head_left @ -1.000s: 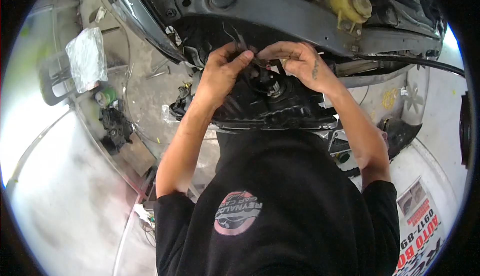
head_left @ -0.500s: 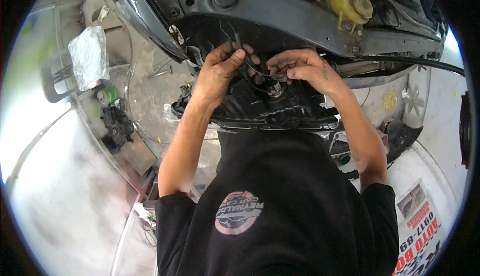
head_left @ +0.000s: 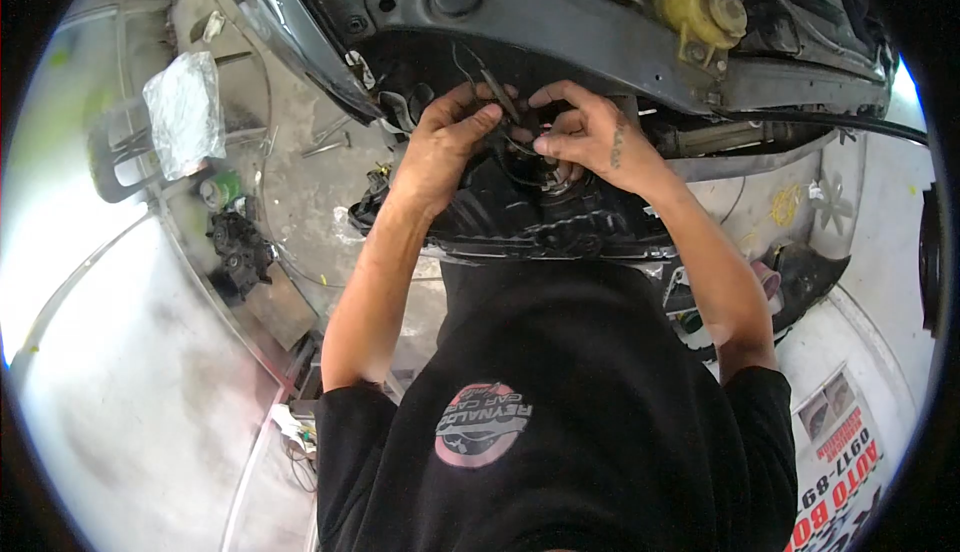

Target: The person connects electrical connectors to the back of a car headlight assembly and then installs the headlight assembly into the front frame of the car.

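In the head view, a dark wire (head_left: 497, 90) is pinched in the left hand (head_left: 440, 147), over the black housing (head_left: 500, 217) near the grey panel (head_left: 560, 32); the right hand (head_left: 592, 137) is held beside it, fingers bent, its grip not clearly shown.

From the middle of your view, your left hand (head_left: 446, 147) sits near 11 o'clock, a dark cable (head_left: 498, 90) held between thumb and fingers. Your right hand (head_left: 600, 142) is at 1 o'clock, its thumb bent in beside the cable's lower stretch; its grip is hard to make out. Below both lies a black assembly (head_left: 470, 214), with the grey car panel (head_left: 570, 27) at 12. You have a yellow reservoir (head_left: 695, 17) between 1 and 2, clear plastic (head_left: 185, 117) at 10, a lettered banner (head_left: 845, 457) at 4, and your shirt's round logo (head_left: 484, 424) at 6.
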Demonstrator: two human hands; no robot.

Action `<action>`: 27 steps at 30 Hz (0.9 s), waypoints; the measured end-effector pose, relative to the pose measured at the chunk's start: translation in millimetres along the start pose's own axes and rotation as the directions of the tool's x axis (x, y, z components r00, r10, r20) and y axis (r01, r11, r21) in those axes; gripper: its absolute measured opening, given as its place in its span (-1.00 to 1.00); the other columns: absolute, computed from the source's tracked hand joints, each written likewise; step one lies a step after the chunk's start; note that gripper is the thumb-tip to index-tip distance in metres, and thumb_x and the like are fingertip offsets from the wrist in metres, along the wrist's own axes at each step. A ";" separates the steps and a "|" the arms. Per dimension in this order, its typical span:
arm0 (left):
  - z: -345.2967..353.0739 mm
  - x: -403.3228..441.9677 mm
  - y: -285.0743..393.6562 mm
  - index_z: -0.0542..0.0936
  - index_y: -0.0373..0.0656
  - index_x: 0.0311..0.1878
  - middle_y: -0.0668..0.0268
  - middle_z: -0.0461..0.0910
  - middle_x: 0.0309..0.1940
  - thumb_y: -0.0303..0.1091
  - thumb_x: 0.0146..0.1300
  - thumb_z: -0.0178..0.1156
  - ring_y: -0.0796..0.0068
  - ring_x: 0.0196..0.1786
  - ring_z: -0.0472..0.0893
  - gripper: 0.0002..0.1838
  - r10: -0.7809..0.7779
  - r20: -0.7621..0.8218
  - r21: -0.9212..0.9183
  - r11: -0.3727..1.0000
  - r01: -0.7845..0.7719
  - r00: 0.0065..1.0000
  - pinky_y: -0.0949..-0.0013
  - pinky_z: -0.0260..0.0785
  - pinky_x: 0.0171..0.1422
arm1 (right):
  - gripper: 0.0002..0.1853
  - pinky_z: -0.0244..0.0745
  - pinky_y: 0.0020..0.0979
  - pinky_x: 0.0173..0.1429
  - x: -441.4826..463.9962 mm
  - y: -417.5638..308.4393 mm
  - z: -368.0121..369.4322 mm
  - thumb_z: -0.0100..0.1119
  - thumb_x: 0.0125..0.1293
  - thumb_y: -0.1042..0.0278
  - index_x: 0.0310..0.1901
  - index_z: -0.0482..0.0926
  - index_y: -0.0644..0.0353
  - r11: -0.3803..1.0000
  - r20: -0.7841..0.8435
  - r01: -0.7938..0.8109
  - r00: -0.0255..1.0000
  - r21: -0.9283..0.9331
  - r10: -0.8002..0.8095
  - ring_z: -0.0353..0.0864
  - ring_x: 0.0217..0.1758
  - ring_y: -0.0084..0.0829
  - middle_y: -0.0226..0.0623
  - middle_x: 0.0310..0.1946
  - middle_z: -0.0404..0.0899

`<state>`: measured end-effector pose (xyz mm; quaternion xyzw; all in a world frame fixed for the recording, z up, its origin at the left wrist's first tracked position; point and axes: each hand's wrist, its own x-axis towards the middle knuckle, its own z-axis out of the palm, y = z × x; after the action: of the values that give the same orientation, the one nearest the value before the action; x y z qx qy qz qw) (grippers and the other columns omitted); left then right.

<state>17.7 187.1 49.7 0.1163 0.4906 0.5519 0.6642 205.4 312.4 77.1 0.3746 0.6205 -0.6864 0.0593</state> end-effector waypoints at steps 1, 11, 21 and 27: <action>-1.2 1.1 -2.2 0.54 -0.31 0.22 0.18 0.66 0.07 -0.34 0.47 0.18 0.35 0.13 0.63 -0.65 -0.003 -0.003 -0.003 1.000 0.003 1.000 0.29 0.45 0.30 | -0.60 0.58 -0.42 -0.29 1.6 0.6 2.2 0.33 0.31 0.36 0.15 0.50 0.20 1.000 -0.011 0.005 1.000 -0.017 -0.005 0.64 -0.42 -0.52 -0.29 -0.40 0.68; 0.9 -4.1 5.5 0.47 -0.42 0.32 0.11 0.65 0.04 -0.55 0.18 0.11 0.39 0.08 0.63 -0.43 0.050 0.095 0.033 0.998 -0.053 0.994 0.38 0.43 0.25 | -0.66 0.42 -0.54 -0.31 1.8 4.9 -11.6 0.20 0.40 0.35 0.09 0.58 0.40 0.995 0.002 0.001 1.000 0.098 -0.001 0.49 -0.45 -0.60 -0.38 -0.43 0.61; 2.7 -5.4 5.5 0.46 -0.41 0.34 0.11 0.63 0.10 -0.52 0.15 0.20 0.32 0.13 0.61 -0.39 0.025 0.106 0.052 0.998 -0.030 0.994 0.33 0.37 0.35 | -0.79 0.47 -0.48 -0.23 -6.8 -0.1 7.0 0.29 0.31 0.47 -0.05 0.65 0.33 0.952 0.001 0.219 0.975 -0.214 -0.224 0.56 -0.38 -0.61 -0.29 -0.44 0.64; 2.9 -4.1 3.1 0.48 -0.39 0.33 0.12 0.62 0.12 -0.49 0.29 0.25 0.35 0.14 0.59 -0.48 0.051 0.104 0.094 0.994 -0.061 0.993 0.33 0.37 0.35 | -0.68 0.57 -0.40 -0.13 0.1 0.0 12.3 0.35 0.33 0.37 0.03 0.54 0.34 0.993 -0.127 0.022 0.991 -0.120 -0.037 0.66 -0.27 -0.54 -0.23 -0.36 0.71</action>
<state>18.4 185.9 55.5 0.1900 0.4791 0.5393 0.6660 200.0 301.5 76.4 0.4047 0.6679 -0.6238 0.0311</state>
